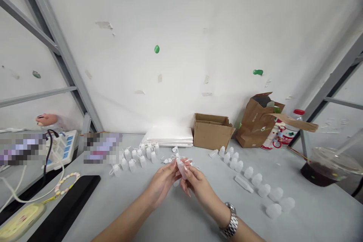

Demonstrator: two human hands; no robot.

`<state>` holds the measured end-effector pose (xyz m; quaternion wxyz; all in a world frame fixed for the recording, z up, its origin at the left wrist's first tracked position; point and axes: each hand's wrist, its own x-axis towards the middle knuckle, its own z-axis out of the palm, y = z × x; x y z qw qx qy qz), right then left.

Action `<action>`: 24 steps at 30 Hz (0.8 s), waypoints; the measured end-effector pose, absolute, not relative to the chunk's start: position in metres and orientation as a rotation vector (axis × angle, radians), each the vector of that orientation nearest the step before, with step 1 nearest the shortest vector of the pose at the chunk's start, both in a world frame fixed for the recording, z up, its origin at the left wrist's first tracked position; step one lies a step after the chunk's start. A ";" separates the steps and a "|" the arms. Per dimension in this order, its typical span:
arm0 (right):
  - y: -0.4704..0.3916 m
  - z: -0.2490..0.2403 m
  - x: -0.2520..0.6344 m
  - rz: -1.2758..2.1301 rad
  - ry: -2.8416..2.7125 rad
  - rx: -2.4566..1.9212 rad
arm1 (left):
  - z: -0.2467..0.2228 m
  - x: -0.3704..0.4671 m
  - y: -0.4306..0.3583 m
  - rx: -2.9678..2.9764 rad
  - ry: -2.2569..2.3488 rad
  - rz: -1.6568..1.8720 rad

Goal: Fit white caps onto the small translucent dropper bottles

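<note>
Both hands meet at the middle of the grey table around a small translucent squeeze bottle [182, 168], tilted, with a white piece at its top. My left hand [161, 183] is closed, its fingertips pinching near the bottle's neck. My right hand [198, 184] has its fingers closed round the body. Just behind the fingers lie loose white caps [168, 160], partly hidden by the hands. To the left stands a group of similar bottles [142, 162] with white caps and loops. On the right are rows of translucent bottles [248, 173], with one bottle [243, 184] lying on its side.
At the back are a stack of white sheets [167, 138], an open cardboard box [212, 133] and a brown paper bag [253, 124]. A cup of dark drink [320, 170] stands far right. On the left are a black pad [66, 206], cables and a power strip [66, 147].
</note>
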<state>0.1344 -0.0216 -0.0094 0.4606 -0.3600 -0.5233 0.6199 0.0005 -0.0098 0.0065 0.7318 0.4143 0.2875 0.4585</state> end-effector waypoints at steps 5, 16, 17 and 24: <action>-0.025 0.000 0.134 1.780 -1.096 -0.705 | 0.012 -0.004 -0.010 0.875 0.654 1.034; -0.029 -0.005 0.129 1.781 -1.033 -0.748 | 0.002 -0.002 -0.008 0.872 0.634 1.019; -0.029 -0.006 0.129 1.780 -1.031 -0.756 | 0.002 -0.002 -0.008 0.866 0.620 1.015; -0.026 -0.014 0.127 1.636 -1.202 -0.837 | 0.007 -0.003 -0.008 0.834 0.622 0.988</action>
